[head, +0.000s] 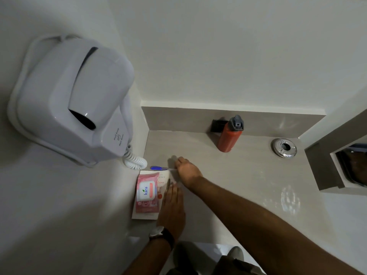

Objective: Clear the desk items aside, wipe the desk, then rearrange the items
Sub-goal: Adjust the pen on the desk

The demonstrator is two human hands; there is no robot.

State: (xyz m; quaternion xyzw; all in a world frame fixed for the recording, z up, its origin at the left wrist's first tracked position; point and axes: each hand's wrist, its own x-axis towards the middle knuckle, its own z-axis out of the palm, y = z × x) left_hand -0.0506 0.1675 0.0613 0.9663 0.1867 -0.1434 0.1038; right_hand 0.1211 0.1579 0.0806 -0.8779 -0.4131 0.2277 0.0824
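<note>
A white book (162, 178) lies at the left end of the grey desk (248, 175), against the wall. A pink pack of wet wipes (147, 192) rests on top of it. My left hand (172, 207), with a watch on the wrist, lies flat with fingers together along the book's right edge. Just beyond the book lies a blue pen (158, 168). My right hand (187, 169) reaches across and has its fingers closed on the pen's clear end. An orange bottle (228, 135) with a grey cap stands upright at the back of the desk.
A white wall-mounted hair dryer (73, 100) with a coiled cord (135, 160) hangs at the left, close over the book. A chrome cable grommet (284, 147) sits in the desk at the back right. A dark socket (217, 126) is behind the bottle. A recessed box (341, 167) stands right.
</note>
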